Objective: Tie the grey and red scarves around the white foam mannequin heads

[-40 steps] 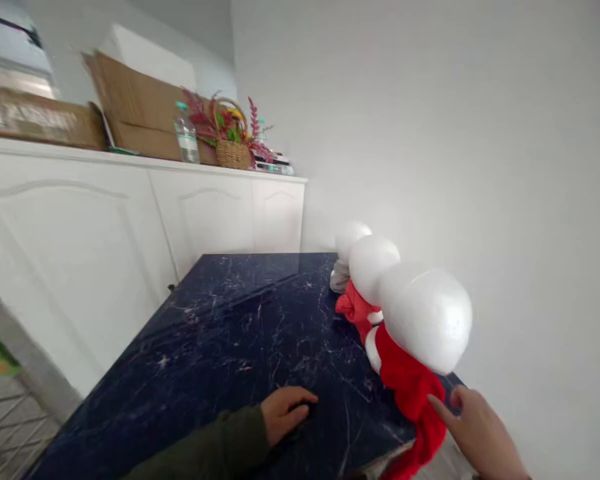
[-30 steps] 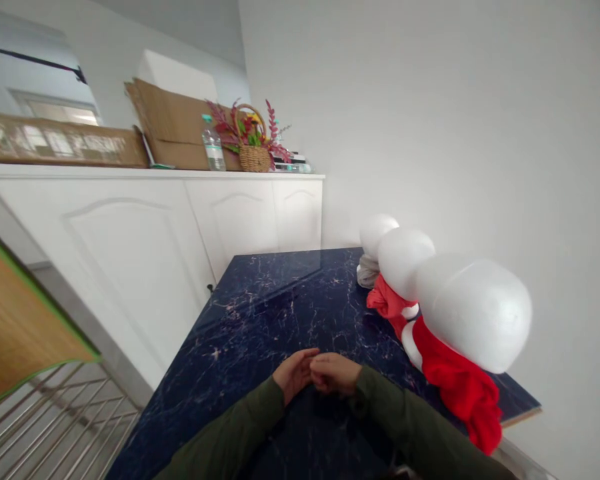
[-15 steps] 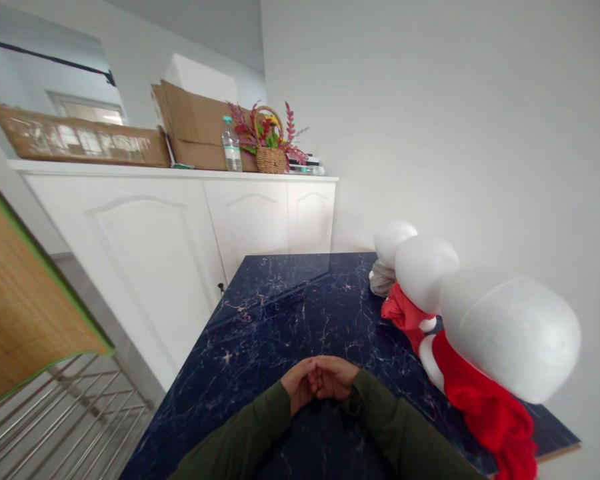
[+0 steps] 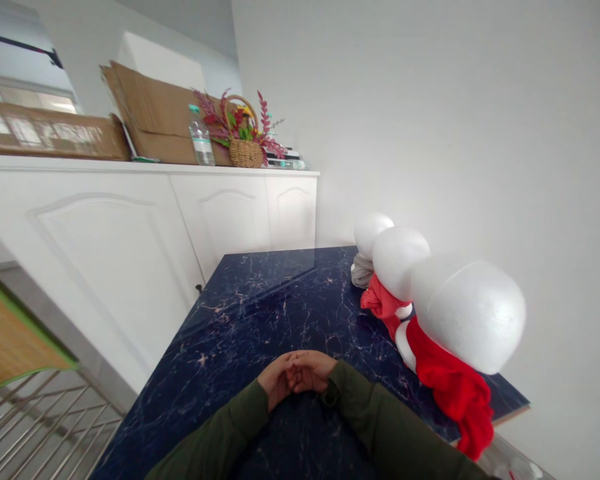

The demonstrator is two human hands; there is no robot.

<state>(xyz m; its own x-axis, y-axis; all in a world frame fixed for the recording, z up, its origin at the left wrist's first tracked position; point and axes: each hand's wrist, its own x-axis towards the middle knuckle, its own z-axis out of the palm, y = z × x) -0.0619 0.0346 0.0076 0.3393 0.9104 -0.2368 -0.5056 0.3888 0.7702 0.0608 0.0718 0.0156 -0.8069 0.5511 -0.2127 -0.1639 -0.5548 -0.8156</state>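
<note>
Rests left hand (image 4: 275, 381) and right hand (image 4: 319, 369) together over marbled tabletop (image 4: 260, 310), cannot tell if gripping anything, with cloth-draped foam heads (image 4: 473, 313) apparently all set along right edge.

Your bare left hand (image 4: 276, 381) and bare right hand (image 4: 316, 369) are touching over the shiny, streaky dark-blue table (image 4: 260, 300). To your right, three smooth, rounded white foam shapes (image 4: 399, 259) are sitting above soft red cloths (image 4: 453, 387) and a grey cloth (image 4: 363, 272).

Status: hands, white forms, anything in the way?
Left hand touching right hand, no held object visible. White forms lined up along table's right side. Possible snag: red cloth under the nearest, drooping over the table edge.
</note>
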